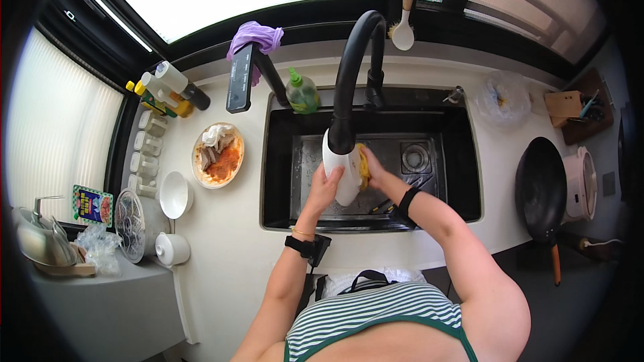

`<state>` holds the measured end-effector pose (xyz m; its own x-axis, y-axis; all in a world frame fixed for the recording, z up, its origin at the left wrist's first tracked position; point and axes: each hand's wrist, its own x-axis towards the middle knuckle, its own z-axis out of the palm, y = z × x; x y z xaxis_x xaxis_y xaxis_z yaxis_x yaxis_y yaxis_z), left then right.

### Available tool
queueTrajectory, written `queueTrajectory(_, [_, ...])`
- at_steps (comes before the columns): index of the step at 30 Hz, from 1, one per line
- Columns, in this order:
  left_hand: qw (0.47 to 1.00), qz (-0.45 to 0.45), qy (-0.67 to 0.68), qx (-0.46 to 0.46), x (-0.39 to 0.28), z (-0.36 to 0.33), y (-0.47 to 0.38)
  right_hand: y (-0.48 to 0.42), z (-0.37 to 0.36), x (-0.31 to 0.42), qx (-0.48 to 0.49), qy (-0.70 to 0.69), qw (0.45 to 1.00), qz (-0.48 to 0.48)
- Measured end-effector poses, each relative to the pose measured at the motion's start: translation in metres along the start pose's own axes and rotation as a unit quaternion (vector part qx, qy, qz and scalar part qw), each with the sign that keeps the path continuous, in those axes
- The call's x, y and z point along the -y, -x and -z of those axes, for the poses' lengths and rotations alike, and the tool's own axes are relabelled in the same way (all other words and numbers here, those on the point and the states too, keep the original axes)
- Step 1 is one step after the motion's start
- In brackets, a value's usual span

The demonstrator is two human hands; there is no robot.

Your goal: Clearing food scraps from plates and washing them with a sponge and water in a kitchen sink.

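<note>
Over the black sink I hold a white dish, tilted nearly on edge. My left hand grips its near left side, thumb on the surface. My right hand presses a yellow cloth against the dish's right side. The black faucet arches above, and its spout hides the dish's far end. Some dark, slender utensils lie on the sink floor below my right forearm, partly hidden. The round drain shows at the right of the basin.
Left of the sink are a plate with food scraps, a white bowl and a lidded white pot. A green soap bottle stands behind the basin. At right are a black wok and a knife block.
</note>
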<state>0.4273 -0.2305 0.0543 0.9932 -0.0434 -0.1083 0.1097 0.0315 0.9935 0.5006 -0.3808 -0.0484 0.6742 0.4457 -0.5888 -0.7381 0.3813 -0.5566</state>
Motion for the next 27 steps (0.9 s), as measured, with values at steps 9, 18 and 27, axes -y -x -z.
queueTrajectory(9, [0.992,-0.032,-0.097,-0.070,0.033,-0.010,-0.001,0.037,-0.047,-0.027,-0.233,0.166,0.948,0.138])
queueTrajectory(18, [0.997,0.029,0.022,-0.068,0.028,0.009,0.010,0.070,-0.092,-0.013,-0.164,0.392,0.864,0.268])
queueTrajectory(27, [0.998,0.040,0.046,-0.010,0.006,0.010,0.024,0.017,-0.076,0.043,-0.090,0.396,0.891,0.202])
